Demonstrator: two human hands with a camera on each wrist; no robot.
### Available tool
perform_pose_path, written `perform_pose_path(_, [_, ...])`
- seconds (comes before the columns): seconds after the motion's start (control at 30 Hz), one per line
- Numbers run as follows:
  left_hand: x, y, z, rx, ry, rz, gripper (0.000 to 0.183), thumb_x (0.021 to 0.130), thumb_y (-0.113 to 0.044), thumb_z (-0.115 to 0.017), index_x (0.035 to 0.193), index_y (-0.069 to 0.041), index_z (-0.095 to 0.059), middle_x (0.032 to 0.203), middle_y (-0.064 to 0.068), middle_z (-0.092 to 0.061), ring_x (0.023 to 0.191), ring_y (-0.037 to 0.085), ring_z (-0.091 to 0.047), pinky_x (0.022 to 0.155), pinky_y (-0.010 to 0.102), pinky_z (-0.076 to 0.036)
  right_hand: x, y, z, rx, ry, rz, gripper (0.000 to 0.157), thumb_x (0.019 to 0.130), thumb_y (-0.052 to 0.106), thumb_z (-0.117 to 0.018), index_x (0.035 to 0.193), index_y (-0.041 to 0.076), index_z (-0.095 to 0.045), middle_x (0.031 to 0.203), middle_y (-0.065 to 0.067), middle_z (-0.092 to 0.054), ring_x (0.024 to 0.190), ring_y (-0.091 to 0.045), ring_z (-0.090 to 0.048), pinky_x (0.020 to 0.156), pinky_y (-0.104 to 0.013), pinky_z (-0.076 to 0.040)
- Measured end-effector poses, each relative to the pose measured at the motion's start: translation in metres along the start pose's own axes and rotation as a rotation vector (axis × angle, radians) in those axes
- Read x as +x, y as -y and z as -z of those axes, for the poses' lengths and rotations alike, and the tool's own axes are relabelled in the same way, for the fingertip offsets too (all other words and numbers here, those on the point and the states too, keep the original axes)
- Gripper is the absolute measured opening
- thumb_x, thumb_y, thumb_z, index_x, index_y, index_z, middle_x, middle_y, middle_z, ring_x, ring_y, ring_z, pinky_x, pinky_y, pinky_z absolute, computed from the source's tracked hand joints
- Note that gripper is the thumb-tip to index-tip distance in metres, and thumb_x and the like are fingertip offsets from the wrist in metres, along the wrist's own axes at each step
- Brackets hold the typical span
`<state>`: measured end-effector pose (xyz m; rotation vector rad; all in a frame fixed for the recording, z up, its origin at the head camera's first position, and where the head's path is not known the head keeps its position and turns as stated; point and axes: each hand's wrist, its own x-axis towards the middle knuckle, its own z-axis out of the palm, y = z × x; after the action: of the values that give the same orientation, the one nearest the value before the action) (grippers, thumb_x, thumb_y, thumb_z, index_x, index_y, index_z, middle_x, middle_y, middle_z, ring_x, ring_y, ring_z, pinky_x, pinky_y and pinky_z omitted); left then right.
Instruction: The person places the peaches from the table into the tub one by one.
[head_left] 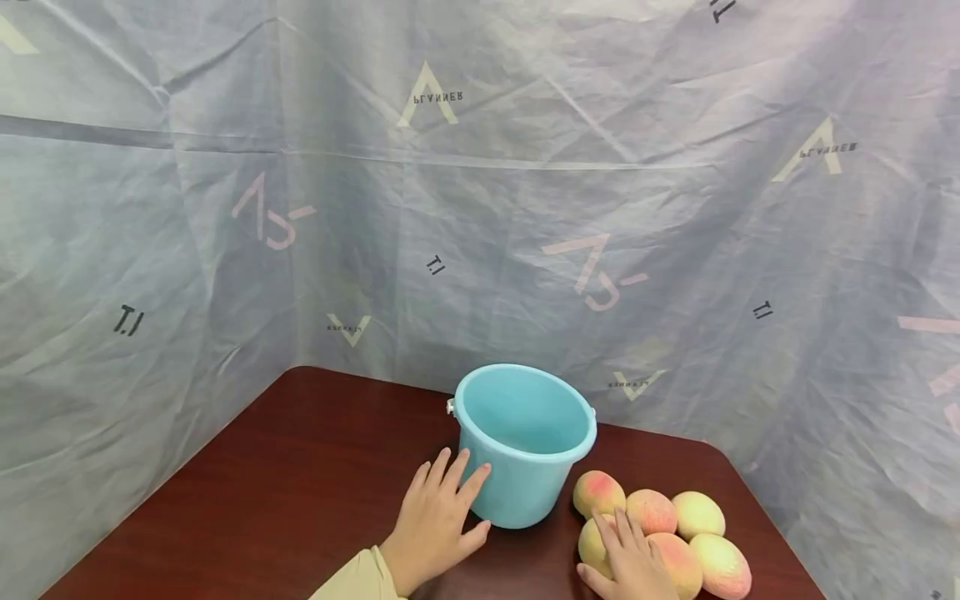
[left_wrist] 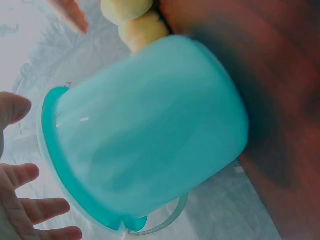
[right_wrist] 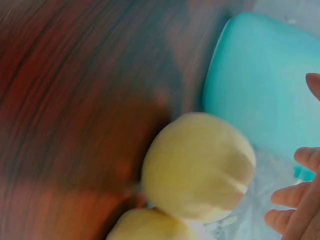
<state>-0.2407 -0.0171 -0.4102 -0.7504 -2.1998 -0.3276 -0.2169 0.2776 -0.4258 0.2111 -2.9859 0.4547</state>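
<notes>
A light blue bucket (head_left: pixel 525 487) stands upright on the table. My left hand (head_left: pixel 433 527) is in front of its left side, fingers spread; in the left wrist view a gap shows between the fingertips (left_wrist: pixel 55 207) and the bucket. To the right of the bucket lie several yellow and pink peaches (head_left: pixel 651 510). Over the nearest ones hovers my right hand (head_left: pixel 636 565), its fingers extended. In the right wrist view a yellow peach (right_wrist: pixel 192 165) lies beside that hand, with a gap between them. Neither hand holds anything.
The dark red-brown wooden table (head_left: pixel 300 467) has rounded far corners. Grey printed fabric (head_left: pixel 495 208) hangs behind it and along both sides. A clear curved handle (left_wrist: pixel 172 217) hangs at the bucket's far side in the left wrist view.
</notes>
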Motion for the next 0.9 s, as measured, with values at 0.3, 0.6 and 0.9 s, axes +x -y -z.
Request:
perform_pose_path(0.3, [0.031,0.005,-0.001,0.016,-0.219,-0.078,0.054,0.066,-0.033,-0.085,0.113,-0.011,-0.068,0.110,0.015,-0.068,0.103,0.037,-0.062,0.075,0.043,-0.052,0.001,-0.016,-0.005,-0.048,-0.048,-0.003,0.067,0.080,0.038,-0.075,0.132,0.002,-0.054,0.136,-0.031,-0.047,0.126,-0.045,-0.045,0.090,-0.063,-0.043])
perform_pose_path(0.6, [0.061,0.007,0.015,0.034,-0.301,-0.128,0.044,0.070,-0.033,-0.081,0.109,-0.013,-0.070,0.102,0.009,-0.070,0.096,0.030,-0.063,0.076,0.041,-0.053,0.006,-0.017,-0.014,-0.077,-0.042,-0.018,0.062,0.079,0.036,-0.076,0.128,0.003,-0.057,0.134,-0.030,-0.049,0.121,-0.046,-0.050,0.090,-0.062,-0.044])
perform_pose_path(0.9, [0.077,0.006,0.027,0.028,-0.352,-0.174,0.033,0.066,-0.024,-0.083,0.096,-0.013,-0.073,0.089,0.002,-0.072,0.082,0.023,-0.066,0.070,0.036,-0.054,0.017,-0.017,-0.009,-0.128,-0.068,0.064,0.050,0.077,0.027,-0.078,0.121,0.007,-0.064,0.120,-0.024,-0.058,0.107,-0.042,-0.058,0.083,-0.057,-0.050])
